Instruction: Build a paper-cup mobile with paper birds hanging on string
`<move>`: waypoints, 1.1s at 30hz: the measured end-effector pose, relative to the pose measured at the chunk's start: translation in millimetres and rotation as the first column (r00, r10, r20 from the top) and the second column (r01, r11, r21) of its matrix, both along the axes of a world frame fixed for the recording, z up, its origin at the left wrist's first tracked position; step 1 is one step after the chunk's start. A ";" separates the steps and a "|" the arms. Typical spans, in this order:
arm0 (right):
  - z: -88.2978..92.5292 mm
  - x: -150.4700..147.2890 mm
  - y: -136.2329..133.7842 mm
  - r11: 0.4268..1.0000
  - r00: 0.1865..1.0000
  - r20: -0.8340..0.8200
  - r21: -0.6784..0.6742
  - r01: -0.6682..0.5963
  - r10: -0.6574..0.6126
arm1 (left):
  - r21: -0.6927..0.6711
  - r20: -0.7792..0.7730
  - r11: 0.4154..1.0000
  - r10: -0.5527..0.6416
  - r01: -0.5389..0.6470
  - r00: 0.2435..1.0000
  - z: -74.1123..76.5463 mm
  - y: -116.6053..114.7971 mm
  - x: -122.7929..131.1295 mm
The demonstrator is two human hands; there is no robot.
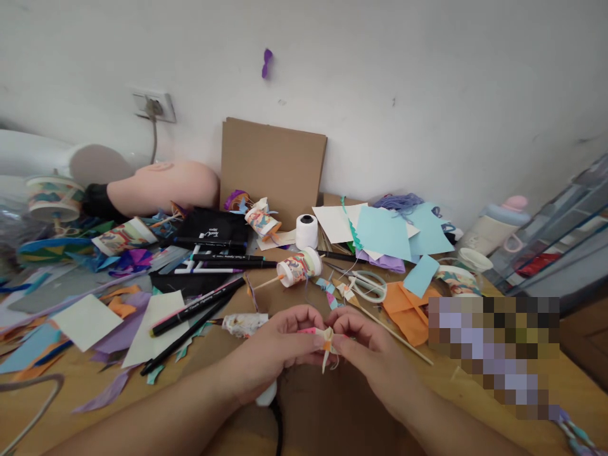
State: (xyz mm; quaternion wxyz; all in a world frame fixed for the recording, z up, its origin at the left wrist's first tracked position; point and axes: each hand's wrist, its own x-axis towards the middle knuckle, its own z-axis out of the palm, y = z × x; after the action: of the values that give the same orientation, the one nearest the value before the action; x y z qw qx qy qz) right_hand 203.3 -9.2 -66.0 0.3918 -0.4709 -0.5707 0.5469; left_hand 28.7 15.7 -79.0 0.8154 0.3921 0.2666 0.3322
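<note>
My left hand (pixel 285 342) and my right hand (pixel 363 348) meet at the front middle of the table. Between their pinched fingertips is a small cream and orange scrap of patterned paper (pixel 327 342), with a narrow end hanging down. A bit of pink shows behind my left fingers. Partly under my left hand lies a white tool that looks like a glue gun (pixel 244 324), its black cord running toward me. Just beyond the hands, a patterned paper cup (pixel 300 267) lies on its side with a stick through it. Cut patterned scraps (pixel 346 291) lie beside scissors (pixel 368 285).
Markers (pixel 199 305), paper sheets (pixel 88 322) and scraps crowd the left. Behind stand a white thread spool (pixel 306 232) and cardboard (pixel 273 168). A mannequin head (pixel 166 187) lies back left. Orange paper (pixel 406 313), a thin stick (pixel 396 334) and a bottle (pixel 494 225) are at right.
</note>
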 end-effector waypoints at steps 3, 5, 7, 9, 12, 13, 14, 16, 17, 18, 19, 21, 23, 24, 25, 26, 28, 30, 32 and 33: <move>-2.3 1.4 1.2 1.000 1.000 -0.025 -0.001 0.001 -0.001 | 0.007 0.010 1.000 0.003 -0.003 1.000 0.3 -0.2 -0.3; -3.9 2.2 1.7 1.000 0.999 -0.030 0.013 -0.010 0.010 | 0.050 -0.011 0.999 0.022 -0.021 1.000 -1.6 0.3 -0.2; -4.4 2.8 1.6 0.999 0.999 -0.027 0.034 -0.022 0.023 | 0.082 -0.048 0.996 0.036 -0.031 0.998 -3.4 1.1 -0.2; -3.7 3.3 1.3 0.999 0.999 -0.023 0.046 -0.027 0.028 | 0.093 -0.098 0.995 0.034 -0.025 0.995 -3.6 1.7 -0.4; -1.4 3.9 0.6 0.998 0.999 -0.032 0.050 -0.028 0.029 | 0.100 -0.160 0.995 0.016 0.000 0.987 -1.2 1.4 -0.8; -0.8 4.0 0.3 0.998 0.999 -0.024 0.057 -0.026 0.027 | 0.104 -0.175 0.995 0.016 0.002 0.984 -0.2 1.2 -0.9; -0.3 4.0 0.0 0.997 1.000 -0.011 0.068 -0.022 0.023 | 0.108 -0.188 0.994 0.020 0.000 0.982 0.5 1.0 -0.9; -0.5 3.7 -0.7 0.997 1.000 0.001 0.079 -0.012 0.012 | 0.115 -0.206 0.993 0.032 -0.008 0.978 1.3 1.2 -0.9; -1.1 3.5 -1.0 0.998 1.000 -0.023 0.064 -0.007 0.008 | 0.117 -0.214 0.993 0.041 -0.016 0.976 1.4 1.7 -1.0; -2.1 3.2 -1.2 0.999 0.998 -0.065 0.036 -0.004 0.006 | 0.122 -0.223 0.992 0.055 -0.028 0.973 1.5 2.4 -1.2; -3.3 3.0 -1.4 1.000 0.993 -0.117 0.001 -0.004 0.004 | 0.129 -0.235 0.991 0.074 -0.044 0.969 1.8 3.3 -1.5; -5.4 2.7 -1.2 0.999 0.978 -0.208 -0.054 -0.004 -0.007 | 0.164 -0.267 0.982 0.135 -0.093 0.954 3.3 5.1 -2.5; -5.6 2.8 -1.0 0.995 0.971 -0.238 -0.087 -0.046 0.024 | 0.223 -0.306 0.963 0.218 -0.153 0.927 6.5 6.4 -3.9; -4.6 3.1 -0.9 0.990 0.970 -0.237 -0.114 -0.088 0.059 | 0.267 -0.328 0.948 0.261 -0.175 0.908 8.5 6.8 -4.5; -2.9 3.6 -0.9 0.979 0.968 -0.229 -0.153 -0.137 0.100 | 0.323 -0.353 0.927 0.307 -0.193 0.884 10.4 6.9 -5.1; -0.7 4.3 -0.9 0.964 0.967 -0.215 -0.197 -0.179 0.135 | 0.390 -0.374 0.898 0.357 -0.204 0.856 12.2 6.9 -5.5; 3.9 6.4 -0.7 0.946 0.969 -0.194 -0.257 -0.200 0.152 | 0.539 -0.401 0.820 0.449 -0.191 0.799 14.3 6.4 -5.9; 6.9 9.4 0.2 0.960 0.975 -0.200 -0.239 -0.148 0.100 | 0.653 -0.408 0.745 0.496 -0.135 0.766 14.2 5.4 -5.6; 7.0 12.8 1.5 0.979 0.971 -0.235 -0.184 -0.084 0.039 | 0.716 -0.418 0.695 0.498 -0.062 0.760 12.3 3.9 -5.1; 6.0 14.4 2.1 0.985 0.967 -0.254 -0.164 -0.060 0.017 | 0.739 -0.425 0.673 0.493 -0.023 0.760 10.9 3.0 -4.9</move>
State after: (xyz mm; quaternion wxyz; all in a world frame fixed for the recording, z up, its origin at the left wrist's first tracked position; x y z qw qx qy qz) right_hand 217.7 -7.1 -60.0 0.4086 -0.4183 -0.4765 0.6566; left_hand 23.8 18.7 -68.1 0.4205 0.7069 0.4182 0.3854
